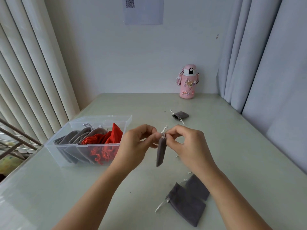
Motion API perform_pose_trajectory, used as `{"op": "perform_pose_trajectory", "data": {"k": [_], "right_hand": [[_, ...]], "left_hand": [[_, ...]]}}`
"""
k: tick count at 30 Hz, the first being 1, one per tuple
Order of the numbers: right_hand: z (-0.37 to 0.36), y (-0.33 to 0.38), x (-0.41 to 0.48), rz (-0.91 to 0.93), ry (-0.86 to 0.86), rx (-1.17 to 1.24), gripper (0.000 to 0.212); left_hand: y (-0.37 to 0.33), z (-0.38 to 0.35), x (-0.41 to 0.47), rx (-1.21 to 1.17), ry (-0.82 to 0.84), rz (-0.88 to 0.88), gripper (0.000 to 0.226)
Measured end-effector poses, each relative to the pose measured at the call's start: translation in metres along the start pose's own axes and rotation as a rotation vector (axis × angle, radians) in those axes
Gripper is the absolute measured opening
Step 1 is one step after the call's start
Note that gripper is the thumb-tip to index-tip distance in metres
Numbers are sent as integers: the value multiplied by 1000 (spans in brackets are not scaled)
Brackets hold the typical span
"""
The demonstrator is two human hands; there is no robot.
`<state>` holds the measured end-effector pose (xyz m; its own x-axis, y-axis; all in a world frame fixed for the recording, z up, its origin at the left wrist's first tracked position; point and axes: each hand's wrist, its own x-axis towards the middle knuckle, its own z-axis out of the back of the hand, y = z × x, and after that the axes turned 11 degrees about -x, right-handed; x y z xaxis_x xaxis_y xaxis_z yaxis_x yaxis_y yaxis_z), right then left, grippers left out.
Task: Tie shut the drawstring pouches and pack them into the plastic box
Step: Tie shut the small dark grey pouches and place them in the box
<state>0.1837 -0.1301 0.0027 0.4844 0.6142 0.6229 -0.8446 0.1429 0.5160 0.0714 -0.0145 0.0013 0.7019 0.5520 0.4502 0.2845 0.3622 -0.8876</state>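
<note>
Fingers (173,130) of left hand (135,145) and right hand (188,143) are pinching the white cords (163,131) atop a grey pouch (161,152) — it is hanging upright between them, over the counter (232,146) — with the plastic box (99,116) sitting nearer the left.

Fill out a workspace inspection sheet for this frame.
Surface: pale green tabletop.
Job's things: clear plastic box holds light grey pouches and red pouches; dark grey fabric pouch hangs from the hands; two flat dark pouches lie close by; cinched dark pouch farther off.
Clutter: pink stickered water bottle by wall.
Hands: left hand and right hand both pinch its white drawstring.
Cables: nothing seen.
Surroundings: pleated curtains, paper sheet on wall.
</note>
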Motion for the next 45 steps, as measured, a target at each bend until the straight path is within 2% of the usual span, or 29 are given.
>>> {"op": "perform_pose_trajectory", "data": {"k": [3, 6, 10, 15, 22, 25, 29, 37, 42, 45], "right_hand": [[1, -1, 0, -6, -32, -16, 6], [1, 0, 1, 26, -66, -26, 8], [-1, 2, 0, 125, -149, -104, 15], [-1, 2, 1, 265, -252, -242, 12], [-5, 3, 0, 383, -408, -338, 15], [-5, 4, -1, 370, -466, -325, 16], [-8, 2, -1, 238, -450, -264, 12], [-7, 0, 0, 74, -420, -135, 15], [-6, 1, -1, 85, -432, -95, 15], [-8, -2, -3, 153, -444, -132, 12]], "left_hand": [[0, 2, 4, -223, 7, 134, 24], [2, 4, 4, -239, 15, 154, 32], [6, 4, 5, -222, -2, 161, 30], [8, 3, 4, -289, 21, 213, 39], [5, -1, 3, -413, 39, 233, 38], [2, -2, 2, -490, 44, 240, 39], [3, -3, 2, -537, -14, 209, 49], [6, -14, -2, -549, -21, 155, 33], [6, -14, -3, -597, -29, 166, 28], [5, -13, -4, -673, 14, 244, 27]]}}
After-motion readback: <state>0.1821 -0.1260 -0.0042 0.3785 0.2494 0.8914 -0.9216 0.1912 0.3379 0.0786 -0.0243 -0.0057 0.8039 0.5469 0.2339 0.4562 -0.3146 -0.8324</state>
